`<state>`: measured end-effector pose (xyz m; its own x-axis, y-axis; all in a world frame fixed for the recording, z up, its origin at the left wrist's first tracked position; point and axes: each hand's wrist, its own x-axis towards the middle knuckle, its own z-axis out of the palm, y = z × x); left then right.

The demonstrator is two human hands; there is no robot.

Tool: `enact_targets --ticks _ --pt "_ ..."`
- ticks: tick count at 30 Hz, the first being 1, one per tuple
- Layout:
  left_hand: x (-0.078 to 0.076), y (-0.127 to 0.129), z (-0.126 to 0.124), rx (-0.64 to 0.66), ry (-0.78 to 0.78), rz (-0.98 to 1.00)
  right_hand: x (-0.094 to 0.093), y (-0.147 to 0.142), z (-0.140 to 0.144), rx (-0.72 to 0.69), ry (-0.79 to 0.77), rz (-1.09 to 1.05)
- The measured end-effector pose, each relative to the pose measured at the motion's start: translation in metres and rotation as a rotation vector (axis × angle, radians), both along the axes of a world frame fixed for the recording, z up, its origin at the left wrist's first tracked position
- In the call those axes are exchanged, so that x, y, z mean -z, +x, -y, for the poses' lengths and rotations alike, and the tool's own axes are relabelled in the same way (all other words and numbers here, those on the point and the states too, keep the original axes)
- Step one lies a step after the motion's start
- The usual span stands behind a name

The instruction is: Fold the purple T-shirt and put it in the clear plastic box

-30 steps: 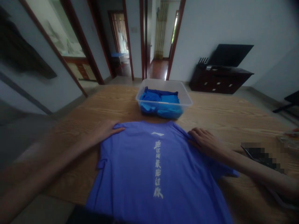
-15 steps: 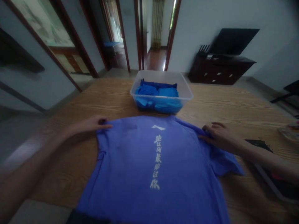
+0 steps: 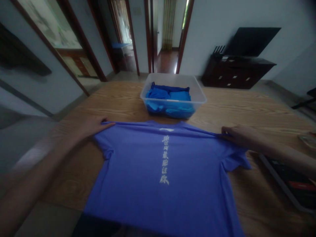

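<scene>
A purple-blue T-shirt (image 3: 138,161) with white lettering down its middle is spread before me, collar toward the far side. My left hand (image 3: 97,126) pinches it at the left shoulder. At the right shoulder, my right hand (image 3: 233,133) grips the cloth too. Between the two hands the shoulder line is pulled taut in a straight crease. The shirt's lower edge hangs past the near edge of the table. Just beyond the collar stands a clear plastic bin (image 3: 197,95) with folded blue clothes (image 3: 181,96) inside.
The wooden table (image 3: 111,95) spans the view. On the right lies a dark flat case (image 3: 291,181) with a red patch, and another item (image 3: 308,140) sits at the right edge. Farther off are a TV (image 3: 254,41), a dark cabinet (image 3: 237,72) and doorways.
The shoulders of the T-shirt are pulled tighter between my hands, and the left sleeve now spreads outward. My right hand has moved slightly right, and the lettering sits higher.
</scene>
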<state>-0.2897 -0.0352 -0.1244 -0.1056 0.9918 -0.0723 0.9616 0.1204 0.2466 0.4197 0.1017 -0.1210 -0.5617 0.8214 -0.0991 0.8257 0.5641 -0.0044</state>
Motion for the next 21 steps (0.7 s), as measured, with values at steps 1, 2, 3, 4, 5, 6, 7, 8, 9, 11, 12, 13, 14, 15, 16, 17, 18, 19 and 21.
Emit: enact_targets --ticks 1,2,3,4,5,6,7,8,9,11,12,13,14,15,16,17,18,19,21 --pt "0.003 -0.001 0.002 0.0 0.005 -0.03 0.003 0.003 0.003 0.005 0.011 0.004" --pt "0.006 0.001 0.003 0.013 0.016 -0.047 0.007 0.003 0.006 0.003 0.025 0.0" --pt "0.009 0.005 0.004 0.034 0.04 -0.051 0.01 0.002 0.01 -0.007 0.04 -0.01" --pt "0.013 0.012 0.004 0.057 0.077 -0.042 0.014 -0.003 0.014 -0.025 0.054 -0.025" --pt "0.016 0.022 0.003 0.079 0.123 -0.028 0.018 -0.012 0.017 -0.049 0.064 -0.043" --pt "0.02 0.036 -0.001 0.097 0.172 -0.007 0.021 -0.024 0.019 -0.075 0.069 -0.064" --pt "0.023 0.053 -0.006 0.109 0.222 0.015 0.025 -0.039 0.019 -0.095 0.069 -0.089" --pt "0.026 0.071 -0.013 0.131 0.248 0.051 0.028 -0.057 0.018 -0.107 0.067 -0.114" --pt "0.028 0.09 -0.022 0.163 0.26 0.091 0.031 -0.075 0.015 -0.105 0.065 -0.144" --pt "0.033 0.122 -0.043 0.211 0.245 0.149 0.036 -0.108 0.005 -0.071 0.07 -0.195" --pt "0.034 0.134 -0.055 0.23 0.216 0.185 0.039 -0.121 -0.002 -0.049 0.071 -0.214" --pt "0.036 0.142 -0.066 0.243 0.172 0.228 0.042 -0.13 -0.01 -0.031 0.069 -0.229" --pt "0.037 0.147 -0.077 0.257 0.125 0.264 0.044 -0.135 -0.017 -0.02 0.06 -0.242" --pt "0.038 0.149 -0.087 0.276 0.08 0.294 0.047 -0.138 -0.023 -0.012 0.045 -0.255" --pt "0.039 0.149 -0.095 0.292 0.048 0.313 0.051 -0.138 -0.029 -0.006 0.028 -0.269" --pt "0.04 0.147 -0.101 0.306 0.036 0.318 0.054 -0.136 -0.034 0.004 0.017 -0.285" --pt "0.041 0.146 -0.105 0.312 0.046 0.315 0.057 -0.134 -0.039 0.017 0.015 -0.303" --pt "0.043 0.144 -0.108 0.306 0.071 0.309 0.06 -0.132 -0.043 0.033 0.02 -0.321" --pt "0.046 0.141 -0.11 0.27 0.143 0.294 0.065 -0.13 -0.049 0.056 0.046 -0.358"
